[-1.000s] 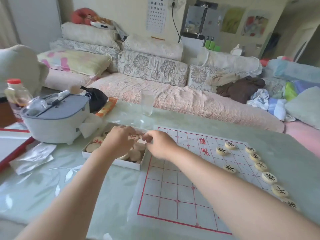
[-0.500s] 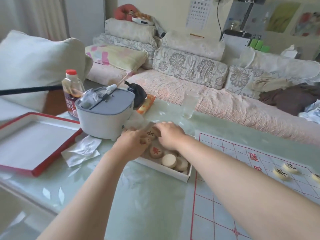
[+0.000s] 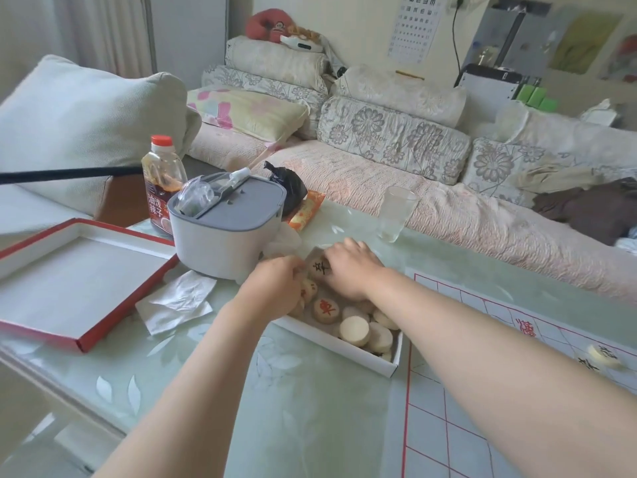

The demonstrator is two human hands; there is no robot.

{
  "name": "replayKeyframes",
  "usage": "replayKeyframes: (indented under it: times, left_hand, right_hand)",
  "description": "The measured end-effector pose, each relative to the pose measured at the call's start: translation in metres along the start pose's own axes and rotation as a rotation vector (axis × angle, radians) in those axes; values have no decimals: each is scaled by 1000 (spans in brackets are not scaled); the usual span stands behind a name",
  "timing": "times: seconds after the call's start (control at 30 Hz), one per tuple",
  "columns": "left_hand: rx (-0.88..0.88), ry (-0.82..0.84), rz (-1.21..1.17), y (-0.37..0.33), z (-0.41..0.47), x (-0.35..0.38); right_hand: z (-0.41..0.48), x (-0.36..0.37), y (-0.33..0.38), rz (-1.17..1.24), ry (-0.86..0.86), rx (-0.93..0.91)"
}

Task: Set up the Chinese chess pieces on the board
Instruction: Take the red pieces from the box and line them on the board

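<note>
both hands are in the shallow white cardboard box point(image 3: 331, 346) of round pale wooden chess pieces point(image 3: 355, 331), just left of the red-gridded white board point(image 3: 431, 426); the right hand point(image 3: 348, 270) pinches a tilted black-lettered wooden disc point(image 3: 319, 267); the left hand point(image 3: 275, 284) is curled, its grasp unclear

Two bare forearms point(image 3: 482, 346), bare left grip point(image 3: 275, 288), bare right grip point(image 3: 351, 270)

Two hands point(image 3: 272, 286) point(image 3: 348, 270), one box point(image 3: 344, 346), one board point(image 3: 448, 426), one glass point(image 3: 396, 215), one bottle point(image 3: 162, 181)
</note>
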State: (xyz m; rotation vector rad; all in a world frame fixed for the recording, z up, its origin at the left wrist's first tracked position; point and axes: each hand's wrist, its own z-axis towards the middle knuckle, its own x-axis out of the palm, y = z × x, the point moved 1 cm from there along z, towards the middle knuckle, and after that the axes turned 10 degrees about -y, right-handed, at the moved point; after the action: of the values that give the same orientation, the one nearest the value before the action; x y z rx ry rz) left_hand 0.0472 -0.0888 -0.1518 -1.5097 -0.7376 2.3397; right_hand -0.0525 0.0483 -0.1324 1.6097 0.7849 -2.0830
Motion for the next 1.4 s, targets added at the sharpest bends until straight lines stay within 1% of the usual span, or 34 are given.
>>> replayKeyframes:
  times: [0.1, 0.17, 0.3, 0.4, 0.47, 0.6, 0.67, 0.9, 1.1, 1.23, 1.33, 1.4]
  left_hand:
    - [-17, -95, -23, -3, 3, 0]
    - [-66, -120, -120, -9, 4, 0]
    - [-166, -74, -386, -32, 2, 0]
    - [-240, -69, -504, -36, 1, 2]
    - [-258, -79, -495, -36, 0, 3]
    - [-242, -94, -392, -37, -4, 3]
    - [-218, -87, -343, -37, -7, 2]
    - [-173, -83, -293, -37, -11, -1]
    - [-148, -80, -300, -33, -12, -1]
    - [-143, -79, -300, -33, -10, -1]
    - [-126, -66, -308, -35, -12, 0]
    - [-115, -65, -305, -35, -12, 0]
  right_hand:
    - [-7, -14, -9, 82, -43, 0]
    - [-14, -25, -11, 161, -31, -17]
    - [-33, -42, -13, 402, -22, 13]
    - [-49, -44, -13, 457, -69, 16]
    - [-58, -43, -19, 450, -72, 32]
    - [-73, -42, -31, 309, 103, 7]
    - [-76, -40, -29, 253, 148, -25]
    - [-66, -34, -17, 67, 175, -177]
    - [-59, -30, -17, -37, 216, -182]
    - [-60, -31, -19, 13, 154, -146]
    - [-65, -29, -22, 193, 89, -86]
    - [-70, -29, -26, 345, 19, -4]
